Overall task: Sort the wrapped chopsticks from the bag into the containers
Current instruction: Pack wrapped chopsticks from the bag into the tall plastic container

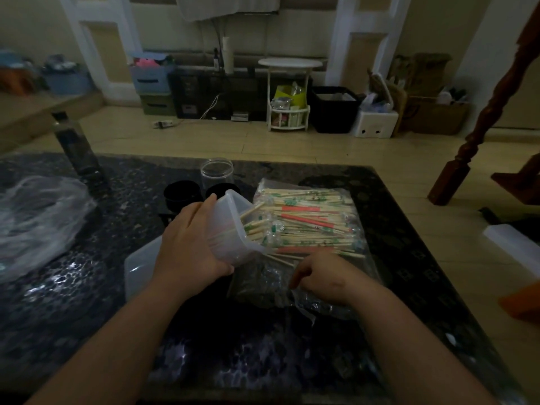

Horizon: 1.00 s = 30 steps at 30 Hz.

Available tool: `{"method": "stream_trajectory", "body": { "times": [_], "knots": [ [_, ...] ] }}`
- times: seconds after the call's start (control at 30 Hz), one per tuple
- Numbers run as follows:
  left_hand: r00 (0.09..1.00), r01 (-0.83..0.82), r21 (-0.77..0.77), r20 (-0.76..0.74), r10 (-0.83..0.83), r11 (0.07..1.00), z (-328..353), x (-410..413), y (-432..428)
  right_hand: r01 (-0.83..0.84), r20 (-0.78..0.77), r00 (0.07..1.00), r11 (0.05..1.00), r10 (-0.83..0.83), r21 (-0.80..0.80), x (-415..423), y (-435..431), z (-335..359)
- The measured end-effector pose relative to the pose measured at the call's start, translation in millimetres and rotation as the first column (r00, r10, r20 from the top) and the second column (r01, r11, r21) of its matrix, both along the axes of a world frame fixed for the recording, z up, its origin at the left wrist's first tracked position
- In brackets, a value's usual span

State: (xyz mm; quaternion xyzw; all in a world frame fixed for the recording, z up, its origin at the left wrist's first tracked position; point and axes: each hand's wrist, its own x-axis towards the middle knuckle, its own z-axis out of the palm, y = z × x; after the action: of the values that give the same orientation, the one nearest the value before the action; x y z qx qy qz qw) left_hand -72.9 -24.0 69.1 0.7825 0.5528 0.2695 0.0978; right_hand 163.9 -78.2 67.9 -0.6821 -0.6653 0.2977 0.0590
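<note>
A clear plastic bag [318, 299] lies on the dark table with a heap of wrapped chopsticks [309, 220] on it, some with red bands, some with green print. My left hand [190, 241] grips a translucent white container [230, 226], tipped on its side so its mouth faces the heap; several chopsticks stick out of it. My right hand [321, 273] rests on the bag's near part with fingers curled, by the near ends of a few chopsticks. What it pinches is hidden.
Behind the container stand a clear round jar [216, 171] and two black cups [181, 194]. A flat translucent lid [140, 270] lies under my left wrist. Crumpled clear plastic [38, 217] sits at the table's left, a dark bottle [76, 150] further back.
</note>
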Motion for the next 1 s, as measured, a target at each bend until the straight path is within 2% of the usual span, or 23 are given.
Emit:
{"method": "stream_trajectory", "body": {
  "times": [0.23,0.47,0.53,0.67,0.8,1.0],
  "knots": [
    [1.000,-0.001,-0.012,0.007,0.001,1.000,0,0,1,-0.113,0.133,0.982,0.977,0.137,-0.179,-9,-3,-15],
    [1.000,-0.015,-0.029,0.017,0.015,0.999,2,-1,3,-0.017,0.182,0.982,0.986,0.048,-0.167,-6,1,-37],
    [1.000,-0.014,-0.035,0.013,0.014,0.999,2,-1,4,0.022,0.187,0.982,0.991,0.003,-0.135,-5,4,-47],
    [1.000,-0.011,-0.039,0.008,0.011,0.999,3,1,4,0.079,0.179,0.980,0.997,-0.082,0.027,4,14,-68],
    [1.000,-0.017,-0.042,0.017,0.018,0.999,3,1,6,0.159,0.173,0.970,0.983,-0.173,0.094,8,19,-87],
    [0.999,-0.039,-0.051,0.032,0.040,0.998,3,1,13,0.080,0.224,0.967,0.980,-0.121,0.181,-3,27,-95]
  ]
}}
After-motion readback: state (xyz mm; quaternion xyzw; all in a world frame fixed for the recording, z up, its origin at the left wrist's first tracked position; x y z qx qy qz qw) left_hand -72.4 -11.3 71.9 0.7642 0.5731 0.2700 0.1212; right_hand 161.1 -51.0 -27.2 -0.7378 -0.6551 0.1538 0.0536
